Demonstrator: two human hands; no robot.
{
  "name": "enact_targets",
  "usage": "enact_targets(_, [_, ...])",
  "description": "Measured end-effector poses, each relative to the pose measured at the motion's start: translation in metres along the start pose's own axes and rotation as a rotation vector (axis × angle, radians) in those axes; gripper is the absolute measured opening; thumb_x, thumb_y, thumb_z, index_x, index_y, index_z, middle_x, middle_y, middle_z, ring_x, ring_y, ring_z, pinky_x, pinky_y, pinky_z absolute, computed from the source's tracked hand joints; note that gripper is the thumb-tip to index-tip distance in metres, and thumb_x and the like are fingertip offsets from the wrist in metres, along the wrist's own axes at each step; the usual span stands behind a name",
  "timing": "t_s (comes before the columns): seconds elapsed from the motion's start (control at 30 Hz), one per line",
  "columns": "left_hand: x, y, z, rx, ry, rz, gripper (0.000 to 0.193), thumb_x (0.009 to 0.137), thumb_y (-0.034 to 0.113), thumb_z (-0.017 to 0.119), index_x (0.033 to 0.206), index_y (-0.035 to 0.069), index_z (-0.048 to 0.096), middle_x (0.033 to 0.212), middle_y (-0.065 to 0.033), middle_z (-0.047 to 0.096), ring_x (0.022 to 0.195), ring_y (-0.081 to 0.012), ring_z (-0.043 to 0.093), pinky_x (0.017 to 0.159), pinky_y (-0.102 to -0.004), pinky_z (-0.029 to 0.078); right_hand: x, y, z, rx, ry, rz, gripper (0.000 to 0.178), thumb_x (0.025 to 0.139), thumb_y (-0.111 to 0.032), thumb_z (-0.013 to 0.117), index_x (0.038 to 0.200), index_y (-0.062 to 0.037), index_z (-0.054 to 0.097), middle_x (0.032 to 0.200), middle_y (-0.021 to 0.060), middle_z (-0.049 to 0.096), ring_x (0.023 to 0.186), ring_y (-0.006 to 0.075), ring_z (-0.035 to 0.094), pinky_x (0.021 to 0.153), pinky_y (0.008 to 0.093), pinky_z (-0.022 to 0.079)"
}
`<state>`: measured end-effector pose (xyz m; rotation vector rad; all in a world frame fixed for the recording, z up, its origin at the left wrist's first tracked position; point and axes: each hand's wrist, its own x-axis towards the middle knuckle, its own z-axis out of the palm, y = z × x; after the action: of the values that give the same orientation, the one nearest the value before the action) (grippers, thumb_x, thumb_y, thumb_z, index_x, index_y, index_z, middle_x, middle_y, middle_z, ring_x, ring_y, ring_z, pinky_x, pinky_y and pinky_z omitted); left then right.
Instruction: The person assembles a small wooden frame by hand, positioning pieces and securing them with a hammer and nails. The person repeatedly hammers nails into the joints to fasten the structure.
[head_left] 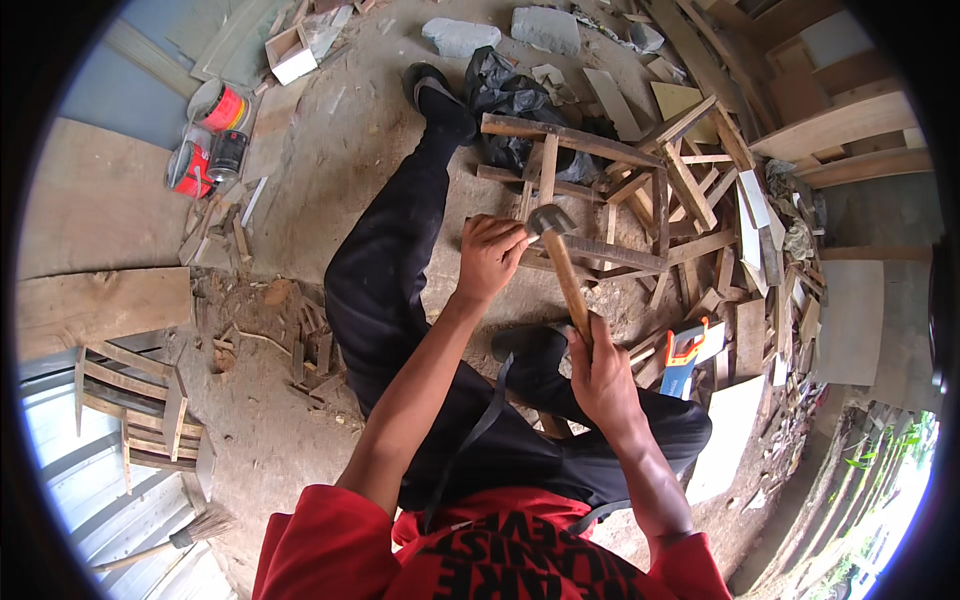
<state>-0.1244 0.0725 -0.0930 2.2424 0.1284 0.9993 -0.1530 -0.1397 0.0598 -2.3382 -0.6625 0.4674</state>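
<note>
My right hand (602, 380) is wrapped round the wooden handle of a hammer (568, 280), whose metal head points away from me. My left hand (490, 258) is closed beside the hammer head, thumb and fingers pressed together. A small pale bit shows between its fingertips and the head, too small to name. Just beyond both hands lies a wooden frame (575, 137) of nailed bars, part of it hidden behind the hammer.
Scrap wood (700, 200) is heaped on the right, with an orange-handled handsaw (680, 358) near a white board (727, 435). A black plastic bag (500, 85) lies by my outstretched foot. Paint cans (190, 170) stand at far left, above a slatted wooden piece (140, 410) and a broom (190, 530).
</note>
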Motion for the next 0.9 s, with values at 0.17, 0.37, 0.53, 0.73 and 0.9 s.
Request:
enact_targets(0.17, [0.003,0.0,-0.001,-0.004,-0.021,0.003,0.01,0.083,0.013,0.073,0.092,0.008,0.072,0.095,-0.0019,0.072,0.095,-0.0205,0.065,0.089,-0.0389,0.042,-0.006,-0.015,-0.008,0.069,0.079,-0.025,0.025,0.098,-0.01,0.055,0.117,0.0007,0.043,0.073,0.0289,0.062,0.07,0.0494,0.062,0.052,0.0542,0.047])
enact_targets(0.37, [-0.003,0.0,0.0,0.02,-0.019,0.011,0.01,0.084,0.015,0.073,0.092,0.01,0.072,0.093,-0.0005,0.072,0.093,-0.0195,0.065,0.088,-0.0373,0.041,0.001,0.004,-0.002,0.018,0.051,-0.038,0.023,0.098,-0.009,0.055,0.115,0.0014,0.043,0.068,0.0274,0.06,0.066,0.0482,0.062,0.049,0.0519,0.046])
enact_targets(0.53, [-0.001,0.003,-0.001,0.013,-0.014,-0.001,0.008,0.085,0.016,0.073,0.092,0.011,0.073,0.093,0.0005,0.072,0.088,-0.0188,0.062,0.086,-0.0356,0.041,-0.001,-0.014,-0.008,0.148,0.174,-0.087,0.023,0.099,-0.011,0.054,0.113,0.0025,0.042,0.065,0.027,0.059,0.064,0.0485,0.061,0.047,0.0523,0.043])
enact_targets(0.73, [-0.001,-0.001,0.0,0.037,-0.005,0.014,0.009,0.085,0.016,0.073,0.092,0.01,0.073,0.092,0.0004,0.072,0.088,-0.0193,0.062,0.086,-0.0359,0.041,0.005,0.008,0.0,0.028,0.059,-0.055,0.025,0.099,-0.011,0.053,0.118,0.0006,0.043,0.068,0.0273,0.061,0.067,0.0488,0.062,0.05,0.0529,0.045])
enact_targets(0.9, [0.001,0.004,-0.001,0.028,-0.034,-0.005,0.009,0.085,0.015,0.073,0.092,0.009,0.073,0.093,0.0001,0.072,0.088,-0.0191,0.062,0.087,-0.0362,0.041,0.0,-0.007,-0.003,0.138,0.101,0.047,0.028,0.099,-0.012,0.054,0.122,-0.0005,0.043,0.071,0.0282,0.062,0.07,0.0497,0.062,0.054,0.0523,0.047])
